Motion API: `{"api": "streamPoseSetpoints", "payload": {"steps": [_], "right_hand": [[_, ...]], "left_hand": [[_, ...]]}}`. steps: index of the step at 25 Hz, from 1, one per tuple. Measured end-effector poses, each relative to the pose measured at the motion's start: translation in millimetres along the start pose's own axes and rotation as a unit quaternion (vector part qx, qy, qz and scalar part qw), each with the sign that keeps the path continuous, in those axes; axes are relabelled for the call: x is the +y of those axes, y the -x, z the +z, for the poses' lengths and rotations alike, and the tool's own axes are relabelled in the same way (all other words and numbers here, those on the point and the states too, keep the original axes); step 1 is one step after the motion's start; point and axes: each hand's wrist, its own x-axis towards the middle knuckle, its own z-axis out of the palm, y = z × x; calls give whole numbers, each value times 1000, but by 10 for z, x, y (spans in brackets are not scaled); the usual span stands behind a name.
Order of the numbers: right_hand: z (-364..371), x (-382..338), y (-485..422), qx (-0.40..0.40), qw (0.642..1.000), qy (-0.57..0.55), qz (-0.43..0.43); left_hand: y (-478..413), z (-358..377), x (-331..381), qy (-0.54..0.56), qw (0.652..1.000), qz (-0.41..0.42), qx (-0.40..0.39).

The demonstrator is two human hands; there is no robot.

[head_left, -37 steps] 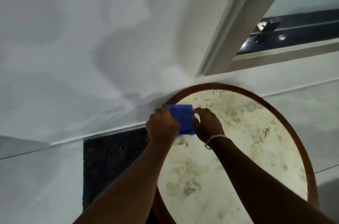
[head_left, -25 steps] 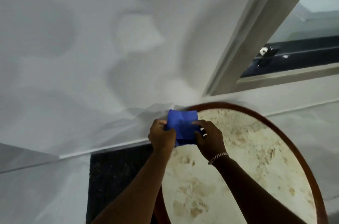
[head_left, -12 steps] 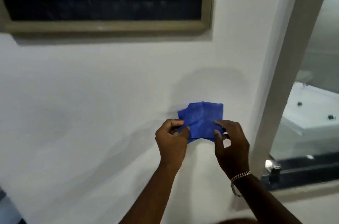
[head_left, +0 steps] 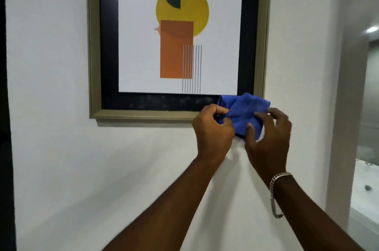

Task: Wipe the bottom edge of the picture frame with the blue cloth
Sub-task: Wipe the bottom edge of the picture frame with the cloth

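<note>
A picture frame [head_left: 143,114] with an olive-grey moulding and black inner border hangs on the white wall; it holds an abstract print of a yellow circle and an orange rectangle. A bunched blue cloth [head_left: 243,110] covers the frame's bottom right corner. My left hand [head_left: 213,129] pinches the cloth's left side. My right hand [head_left: 267,131], with a silver bracelet on the wrist, holds the cloth's right side with its fingers partly spread. The frame's bottom right corner is hidden behind the cloth.
A pale door jamb [head_left: 338,107] runs down the right of the wall, with a bright room and a white tub [head_left: 367,185] beyond it. A dark vertical edge [head_left: 4,107] borders the far left.
The view has swung up from a round marble table to the wall and the picture. Both hands have lifted the cloth up to the frame's bottom right corner.
</note>
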Motion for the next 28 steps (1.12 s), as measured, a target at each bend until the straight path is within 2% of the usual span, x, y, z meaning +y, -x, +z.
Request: {"api": "streamPoseSetpoints", "payload": {"steps": [4, 7, 11, 14, 16, 19, 20, 22, 24, 28], "right_hand": [[347, -153, -21, -20, 985, 98, -142], [577, -235, 7, -42, 988, 93, -119], [684, -63, 140, -10, 982, 117, -149], [821, -201, 100, 41, 993, 87, -75], [944, -381, 88, 65, 995, 76, -29], [935, -220, 202, 41, 987, 105, -117], [901, -142, 214, 43, 986, 109, -122], [942, -186, 139, 73, 989, 107, -70], [1070, -425, 87, 88, 989, 116, -19], [1073, -392, 248, 56, 981, 141, -119]], "left_hand": [[-234, -96, -66, -78, 993, 66, -51], [-505, -367, -150, -147, 963, 191, -118], [-1088, -803, -273, -298, 866, 380, -130], [-1487, -1046, -310, -385, 793, 448, -149], [-1700, -1154, -348, -444, 736, 477, -183], [-1925, -1271, -365, -496, 673, 504, -216], [-1985, -1308, -365, -505, 655, 515, -227], [-2083, -1378, -370, -528, 621, 531, -230], [-2130, -1399, -382, -547, 601, 539, -223], [-2173, -1397, -374, -545, 584, 558, -224]]}}
